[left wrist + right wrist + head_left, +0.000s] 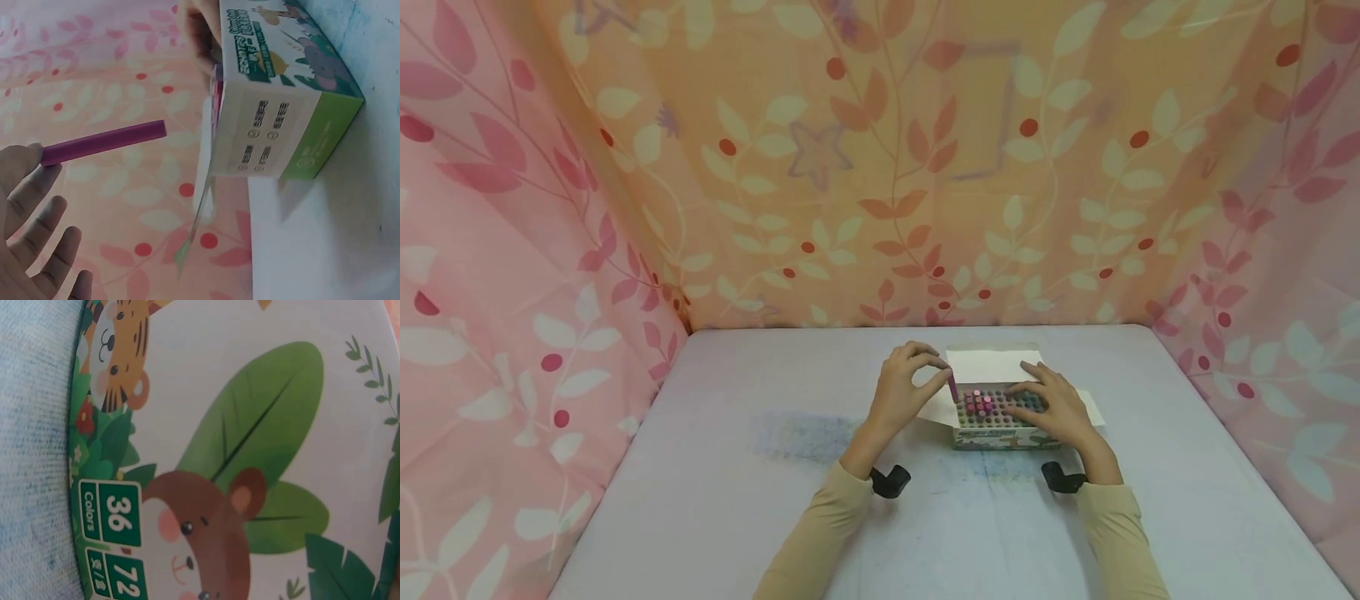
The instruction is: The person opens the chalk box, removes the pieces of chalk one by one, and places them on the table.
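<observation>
Between thumb and index finger, my left hand (904,390) pinches one end of a purple chalk stick (106,142). In the head view the stick points down over the left end of an open box (1007,439). Rows of small round compartments fill the box, and several pink and purple chalk sticks (979,403) stand up in its left half. The left hand's other fingers (53,265) are spread in the left wrist view. My right hand (1058,410) rests with spread fingers over the box's right side. The right wrist view shows the box's printed front (275,419), marked 36 colors.
The box's white lid (992,364) stands folded back, with side flaps out left and right. Blue smudges (808,436) mark the pale tabletop (715,517). A patterned curtain (895,167) hangs behind and at both sides.
</observation>
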A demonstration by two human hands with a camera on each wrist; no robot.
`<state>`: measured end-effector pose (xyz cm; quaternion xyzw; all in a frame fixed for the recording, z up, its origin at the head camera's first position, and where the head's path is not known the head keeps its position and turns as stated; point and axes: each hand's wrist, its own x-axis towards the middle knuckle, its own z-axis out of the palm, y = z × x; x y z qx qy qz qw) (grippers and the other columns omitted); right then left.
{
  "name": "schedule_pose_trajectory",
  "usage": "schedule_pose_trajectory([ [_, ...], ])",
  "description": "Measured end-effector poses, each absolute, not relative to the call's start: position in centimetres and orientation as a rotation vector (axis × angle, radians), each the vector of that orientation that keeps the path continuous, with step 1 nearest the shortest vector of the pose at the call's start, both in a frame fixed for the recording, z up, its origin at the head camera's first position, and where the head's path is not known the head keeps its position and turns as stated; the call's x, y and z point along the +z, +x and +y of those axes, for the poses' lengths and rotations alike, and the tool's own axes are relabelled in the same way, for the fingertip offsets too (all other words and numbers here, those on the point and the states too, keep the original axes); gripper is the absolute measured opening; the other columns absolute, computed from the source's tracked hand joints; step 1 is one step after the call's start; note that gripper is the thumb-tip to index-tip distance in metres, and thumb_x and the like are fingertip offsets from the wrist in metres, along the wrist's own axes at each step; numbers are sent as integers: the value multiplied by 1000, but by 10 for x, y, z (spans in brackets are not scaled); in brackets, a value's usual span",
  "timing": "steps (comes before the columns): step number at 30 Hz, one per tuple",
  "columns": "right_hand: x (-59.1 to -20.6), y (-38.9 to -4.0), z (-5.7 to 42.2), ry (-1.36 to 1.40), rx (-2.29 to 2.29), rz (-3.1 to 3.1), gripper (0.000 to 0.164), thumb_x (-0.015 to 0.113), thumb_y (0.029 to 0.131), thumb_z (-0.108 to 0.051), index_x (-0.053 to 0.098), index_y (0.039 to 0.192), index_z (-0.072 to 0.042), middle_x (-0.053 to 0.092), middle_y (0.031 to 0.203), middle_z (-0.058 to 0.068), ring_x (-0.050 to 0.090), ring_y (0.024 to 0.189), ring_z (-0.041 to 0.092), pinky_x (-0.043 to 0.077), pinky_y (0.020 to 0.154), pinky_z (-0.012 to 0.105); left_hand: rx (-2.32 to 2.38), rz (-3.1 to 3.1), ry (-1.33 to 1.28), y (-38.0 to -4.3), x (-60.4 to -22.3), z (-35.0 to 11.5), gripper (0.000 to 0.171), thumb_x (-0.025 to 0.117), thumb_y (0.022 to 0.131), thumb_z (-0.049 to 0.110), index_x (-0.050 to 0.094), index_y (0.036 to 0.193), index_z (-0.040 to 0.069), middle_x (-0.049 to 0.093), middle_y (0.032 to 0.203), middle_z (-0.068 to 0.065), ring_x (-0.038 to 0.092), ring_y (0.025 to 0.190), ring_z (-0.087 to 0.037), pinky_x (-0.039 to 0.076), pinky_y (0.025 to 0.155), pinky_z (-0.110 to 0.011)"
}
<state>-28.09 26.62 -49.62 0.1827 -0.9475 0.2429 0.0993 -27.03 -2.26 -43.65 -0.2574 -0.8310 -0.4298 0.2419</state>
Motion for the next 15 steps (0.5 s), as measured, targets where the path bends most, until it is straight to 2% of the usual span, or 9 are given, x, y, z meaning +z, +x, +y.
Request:
schedule_pose_trajectory([
  [11, -496, -280, 267, 545, 710, -2796, 34, 73, 75, -44, 68, 102, -24, 37, 144, 15, 24, 134, 42, 20, 100, 64, -1293, -2443, -633, -260, -437, -72, 10, 69, 83, 29, 69, 82, 20, 59, 93, 10, 51, 95, -12, 42, 85, -36],
  [15, -497, -280, 265, 541, 714, -2780, 34, 73, 74, -44, 68, 101, -24, 38, 143, 15, 24, 134, 42, 19, 100, 65, -1344, -2555, -605, -258, -442, -95, 12, 68, 84, 31, 68, 82, 19, 58, 91, 9, 53, 95, -16, 43, 83, -36],
])
